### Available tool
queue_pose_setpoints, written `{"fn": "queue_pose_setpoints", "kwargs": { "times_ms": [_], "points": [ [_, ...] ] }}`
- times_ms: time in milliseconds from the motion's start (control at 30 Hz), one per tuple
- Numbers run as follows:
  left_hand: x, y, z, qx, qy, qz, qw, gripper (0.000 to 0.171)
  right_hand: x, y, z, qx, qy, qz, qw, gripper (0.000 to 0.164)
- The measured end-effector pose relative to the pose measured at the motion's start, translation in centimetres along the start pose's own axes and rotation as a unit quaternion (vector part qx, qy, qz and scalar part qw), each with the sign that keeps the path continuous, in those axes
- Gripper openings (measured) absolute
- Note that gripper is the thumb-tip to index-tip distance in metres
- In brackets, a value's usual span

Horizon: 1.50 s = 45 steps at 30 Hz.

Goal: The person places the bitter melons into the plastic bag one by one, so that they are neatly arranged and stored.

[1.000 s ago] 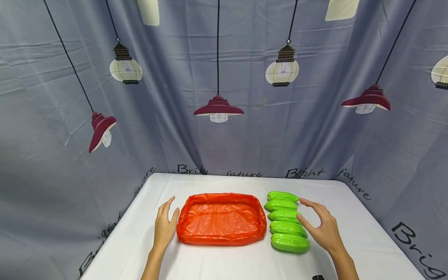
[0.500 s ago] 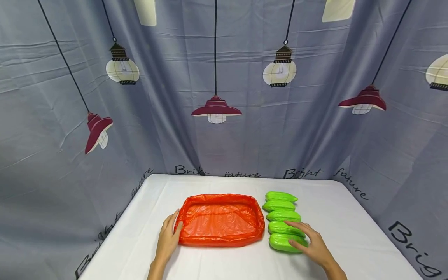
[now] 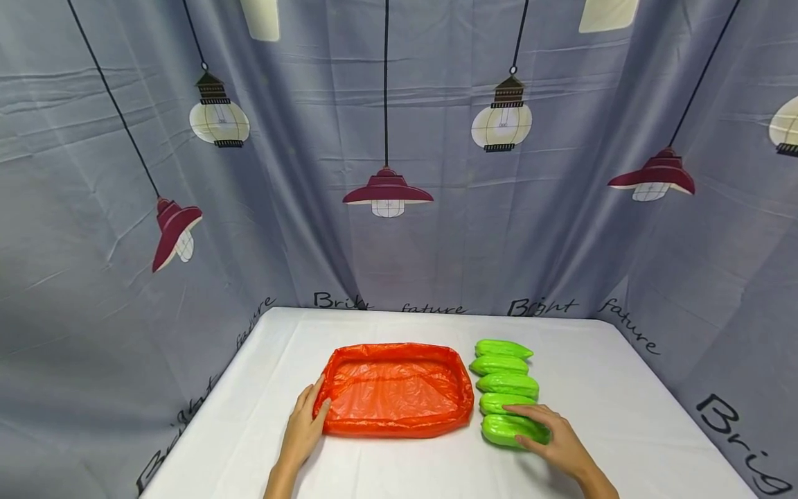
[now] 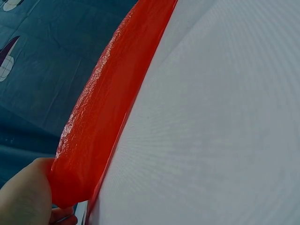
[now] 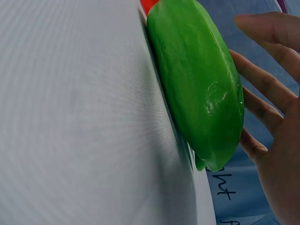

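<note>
A shallow tray wrapped in red plastic (image 3: 399, 395) sits mid-table, its front wall also large in the left wrist view. My left hand (image 3: 303, 423) holds its left edge; the thumb (image 4: 33, 180) lies over the rim while the fingers stay outside, mostly hidden. Right of the tray, several glossy green gourds lie in a column. At the nearest gourd (image 3: 508, 431) my right hand (image 3: 557, 440) spreads its thumb and fingers around it. In the right wrist view the thumb stands apart from that gourd (image 5: 199, 84), and the fingertips pass behind it; whether they touch cannot be told.
A white cloth covers the table (image 3: 399, 471). Grey-blue curtains (image 3: 399, 263) printed with lamps and lettering hang around its back and sides. The other gourds (image 3: 506, 384) lie close together beyond the nearest one, a narrow gap from the tray.
My left hand has moved right onto the tray's edge. My right hand has come from beside the farther gourds toward me, over the nearest one. Tray and gourds keep their places.
</note>
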<state>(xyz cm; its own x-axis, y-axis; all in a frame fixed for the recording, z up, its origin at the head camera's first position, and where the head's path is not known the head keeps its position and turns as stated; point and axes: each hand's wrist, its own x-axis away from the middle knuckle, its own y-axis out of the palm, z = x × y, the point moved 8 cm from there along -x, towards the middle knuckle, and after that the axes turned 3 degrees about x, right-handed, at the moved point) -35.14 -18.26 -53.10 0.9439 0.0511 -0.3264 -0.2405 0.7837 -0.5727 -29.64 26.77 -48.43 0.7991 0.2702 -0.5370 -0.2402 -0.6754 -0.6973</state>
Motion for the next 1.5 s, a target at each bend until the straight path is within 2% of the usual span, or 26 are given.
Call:
{"fn": "queue_pose_setpoints", "kwargs": {
  "times_ms": [333, 467, 600, 733, 900, 1033, 1200, 1500],
  "points": [
    [0.1, 0.1, 0.0, -0.008, 0.003, 0.002, 1.0, 0.051, 0.1, 0.3, -0.1, 0.015, -0.039, -0.009, 0.999, 0.039],
    [0.1, 0.2, -0.1, -0.014, 0.004, 0.003, 0.9999, 0.05, 0.3, 0.7, 0.2, 0.012, -0.033, -0.033, 0.999, 0.033],
    [0.1, 0.3, -0.2, -0.018, -0.002, -0.002, 0.9998, 0.051, 0.5, 1.5, 0.7, -0.021, -0.001, -0.083, 0.996, 0.029],
    [0.2, 0.2, 0.0, -0.016, 0.006, 0.004, 0.9998, 0.05, 0.6, 2.0, 1.2, -0.076, 0.035, -0.128, 0.988, 0.03],
    [0.3, 0.2, 0.2, -0.02, 0.023, 0.016, 0.9994, 0.049, 0.7, 2.7, 1.6, -0.138, 0.085, -0.184, 0.969, 0.036],
    [0.3, 0.4, -0.1, -0.017, 0.01, 0.003, 0.9998, 0.049, 0.9, 3.2, 1.7, -0.159, 0.126, -0.22, 0.954, 0.041],
    [0.2, 0.5, -0.3, -0.025, 0.004, -0.007, 0.9997, 0.049, 1.0, 3.4, 1.5, -0.163, 0.149, -0.236, 0.946, 0.044],
    [0.2, 0.5, -0.2, -0.023, 0.009, -0.005, 0.9997, 0.05, 1.0, 3.6, 1.5, -0.164, 0.158, -0.235, 0.945, 0.049]
  ]
}}
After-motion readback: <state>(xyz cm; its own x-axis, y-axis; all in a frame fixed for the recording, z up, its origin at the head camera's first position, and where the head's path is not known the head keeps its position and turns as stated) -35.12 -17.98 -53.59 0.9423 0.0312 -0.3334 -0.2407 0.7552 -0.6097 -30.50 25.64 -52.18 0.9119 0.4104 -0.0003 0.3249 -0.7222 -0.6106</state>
